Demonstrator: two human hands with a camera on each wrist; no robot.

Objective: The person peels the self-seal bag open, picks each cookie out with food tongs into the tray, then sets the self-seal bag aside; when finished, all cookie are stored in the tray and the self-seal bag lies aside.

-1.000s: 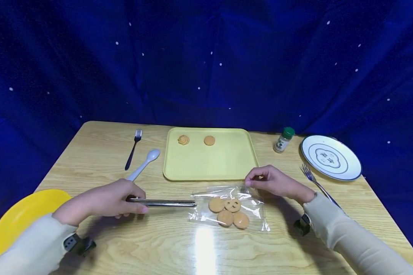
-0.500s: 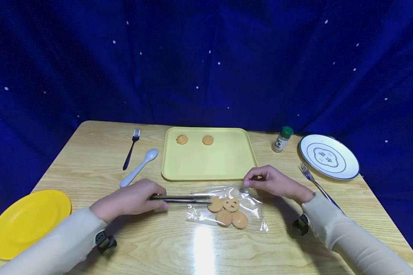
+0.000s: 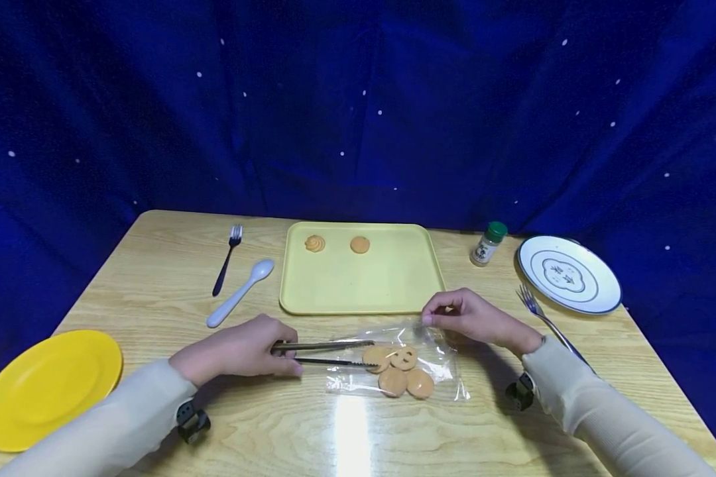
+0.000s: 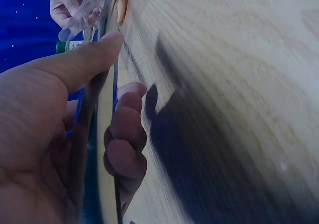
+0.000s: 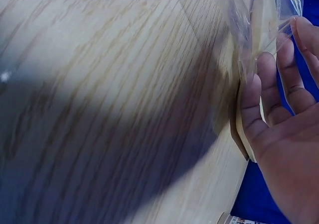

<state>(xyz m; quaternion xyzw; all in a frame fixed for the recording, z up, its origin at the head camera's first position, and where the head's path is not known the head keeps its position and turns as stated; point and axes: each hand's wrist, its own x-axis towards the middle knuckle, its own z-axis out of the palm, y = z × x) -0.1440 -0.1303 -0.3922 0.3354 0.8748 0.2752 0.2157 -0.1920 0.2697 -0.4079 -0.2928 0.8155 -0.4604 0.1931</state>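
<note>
My left hand (image 3: pixel 241 351) grips metal tongs (image 3: pixel 328 345) from the left. Their two arms are spread apart, and the tips reach over the left part of a clear plastic bag (image 3: pixel 447 364), on either side of the upper left cookie (image 3: pixel 374 358). Beside that one, several flat round cookies lie close together within the bag's outline, among them a smiley-face cookie (image 3: pixel 404 358). At the bag's upper right corner, my right hand (image 3: pixel 474 318) pinches the film between thumb and fingers. The right wrist view shows the crinkled film at the fingertips (image 5: pixel 266 59) of this hand.
Behind the bag lies a yellow tray (image 3: pixel 364 285) bearing a swirled cookie (image 3: pixel 315 244) and a round cookie (image 3: pixel 360 244). Leftward are a white spoon (image 3: pixel 238 296), a fork (image 3: pixel 228 262) and a yellow plate (image 3: pixel 48 391). A green-capped shaker (image 3: pixel 488 244), white plate (image 3: pixel 596 271) and second fork (image 3: pixel 551 324) stand rightward.
My left hand has moved right, bringing the tongs from the bag's left edge over the upper left cookie. Their arms, close together before, are now spread. The right hand holds its place.
</note>
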